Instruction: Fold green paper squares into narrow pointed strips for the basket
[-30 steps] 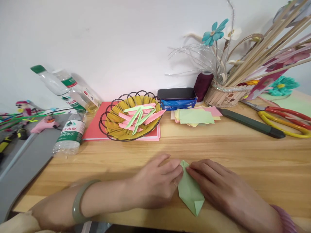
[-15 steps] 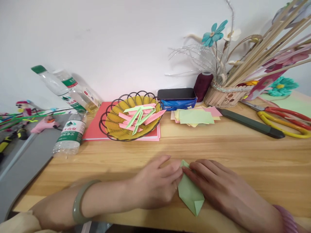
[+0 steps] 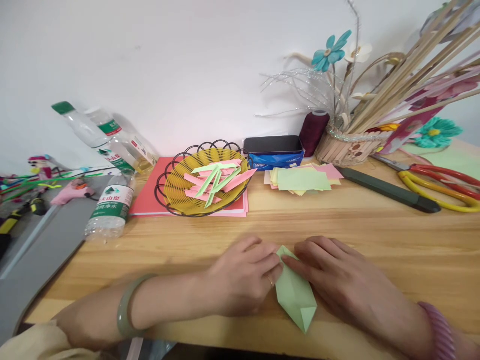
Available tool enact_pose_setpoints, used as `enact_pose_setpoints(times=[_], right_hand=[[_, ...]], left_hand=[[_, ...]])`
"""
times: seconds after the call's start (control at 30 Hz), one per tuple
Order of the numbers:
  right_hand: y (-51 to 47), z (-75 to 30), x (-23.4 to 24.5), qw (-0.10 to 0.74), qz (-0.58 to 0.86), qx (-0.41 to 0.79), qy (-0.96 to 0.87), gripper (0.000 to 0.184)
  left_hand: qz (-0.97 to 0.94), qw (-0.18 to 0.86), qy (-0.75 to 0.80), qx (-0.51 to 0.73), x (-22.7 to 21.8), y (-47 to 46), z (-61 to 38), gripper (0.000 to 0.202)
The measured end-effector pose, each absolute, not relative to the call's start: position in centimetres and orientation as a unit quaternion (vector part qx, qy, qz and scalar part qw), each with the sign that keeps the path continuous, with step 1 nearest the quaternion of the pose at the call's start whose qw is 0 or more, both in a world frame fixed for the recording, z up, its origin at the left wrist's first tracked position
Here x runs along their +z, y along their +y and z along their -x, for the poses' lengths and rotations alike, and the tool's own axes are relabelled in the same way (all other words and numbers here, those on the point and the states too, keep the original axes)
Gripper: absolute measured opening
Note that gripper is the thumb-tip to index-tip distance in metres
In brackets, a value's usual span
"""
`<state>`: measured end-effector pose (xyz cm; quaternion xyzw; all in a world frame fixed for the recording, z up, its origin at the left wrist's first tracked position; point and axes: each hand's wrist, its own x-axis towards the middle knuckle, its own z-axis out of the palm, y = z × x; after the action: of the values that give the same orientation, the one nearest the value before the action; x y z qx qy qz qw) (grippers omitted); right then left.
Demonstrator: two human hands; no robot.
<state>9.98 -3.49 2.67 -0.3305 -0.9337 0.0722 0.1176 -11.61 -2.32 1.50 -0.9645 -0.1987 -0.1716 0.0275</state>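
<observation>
A piece of light green paper [image 3: 296,295] lies on the table near its front edge, with corners folded in at both its far and near ends. My left hand [image 3: 243,277] is closed at the paper's far left edge, fingers curled, a ring on one finger. From the other side, my right hand [image 3: 333,270] presses its thumb on the paper near the far corner, its other fingers bent along the right edge. Both sets of fingertips are partly hidden.
Behind my hands a yellow woven basket [image 3: 176,192] holds folded pink and green paper strips. Loose coloured paper sheets [image 3: 303,179] lie by a blue box [image 3: 275,159]. A dark green cutter [image 3: 390,190] and scissors [image 3: 438,187] are at right, plastic bottles [image 3: 110,207] at left.
The folded paper and both hands keep almost the same place. My right thumb and fingers have shifted slightly at the far corner, and the camera view has moved a little.
</observation>
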Motion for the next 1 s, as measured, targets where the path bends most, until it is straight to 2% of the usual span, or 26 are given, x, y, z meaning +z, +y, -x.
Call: enact_pose_setpoints(times=[0.1, 0.23, 0.47, 0.67, 0.8, 1.0], right_hand=[[-2.7, -9.7, 3.5, 0.107, 0.346, 0.142, -0.921, 0.027], [-1.4, -9.7, 4.9, 0.097, 0.343, 0.212, -0.910, 0.035], [-0.6, -9.9, 5.3, 0.071, 0.352, 0.261, -0.896, 0.040], [-0.6, -10.1, 4.9, 0.083, 0.350, 0.254, -0.898, 0.040], [-1.0, -10.6, 4.5, 0.105, 0.332, 0.235, -0.907, 0.040], [-2.0, -10.6, 3.6, 0.107, 0.310, 0.110, -0.938, 0.029]], left_hand=[[0.954, 0.003, -0.224, -0.199, 1.7, -1.8, 11.5, 0.021], [0.950, 0.001, -0.215, -0.225, 2.0, -1.3, 11.3, 0.026], [0.947, 0.014, -0.222, -0.230, 1.3, -1.0, 10.9, 0.024], [0.938, -0.039, -0.291, -0.184, 1.6, -1.0, 10.4, 0.023], [0.949, -0.044, -0.267, -0.163, 1.9, -0.7, 10.6, 0.015], [0.940, -0.077, -0.303, -0.138, 1.9, -0.8, 10.5, 0.019]])
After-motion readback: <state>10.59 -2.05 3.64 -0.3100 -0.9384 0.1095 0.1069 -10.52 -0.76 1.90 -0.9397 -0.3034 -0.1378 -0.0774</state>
